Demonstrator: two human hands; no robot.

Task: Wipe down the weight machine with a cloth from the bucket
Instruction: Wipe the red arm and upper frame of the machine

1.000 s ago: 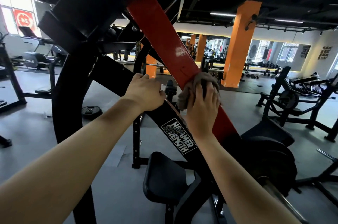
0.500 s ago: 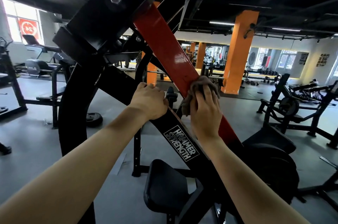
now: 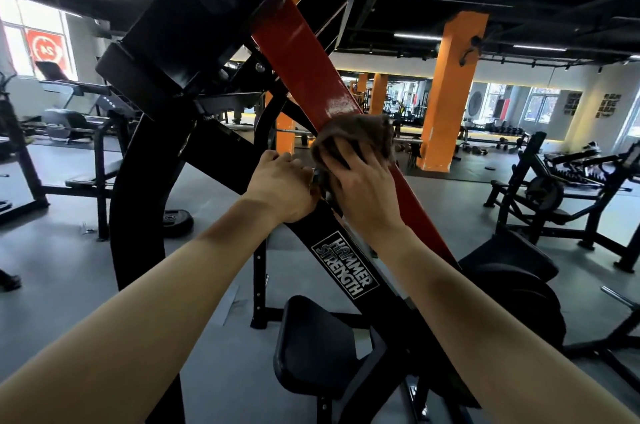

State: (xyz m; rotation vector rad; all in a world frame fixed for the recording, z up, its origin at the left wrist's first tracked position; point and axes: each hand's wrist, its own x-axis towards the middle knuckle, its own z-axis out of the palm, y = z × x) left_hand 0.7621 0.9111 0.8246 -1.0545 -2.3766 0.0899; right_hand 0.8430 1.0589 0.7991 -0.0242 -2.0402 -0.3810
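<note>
Cloth [image 3: 353, 134], brown and bunched, sat just right of the frame's middle, draped over the red arm [image 3: 304, 63] of the weight machine [image 3: 166, 52], where that arm slanted from upper centre toward lower right. The right hand [image 3: 363, 188] lay on it with fingers spread fairly flat, pressing it against the painted steel, and a fold of fabric covered the fingertips. The cloth looked soft, light and limp, probably damp, so it would bunch or slip off the narrow arm unless the palm pinned it broadly. Wrapping it round the arm's edges seemed the surest hold. A glossy patch showed on the red paint just above it.

Just left of it, the left hand [image 3: 282, 188] gripped the black beam [image 3: 343, 267] with curled fingers, above the white lettered label, seemingly for bracing. That steel looked rigid and heavy, unlikely to give under wiping pressure.

Below, at lower centre, stood a black seat pad [image 3: 311, 347]. An orange pillar [image 3: 446, 94] rose at centre right, and a weight plate [image 3: 176, 221] lay on the grey floor at left. No bucket was in view.
</note>
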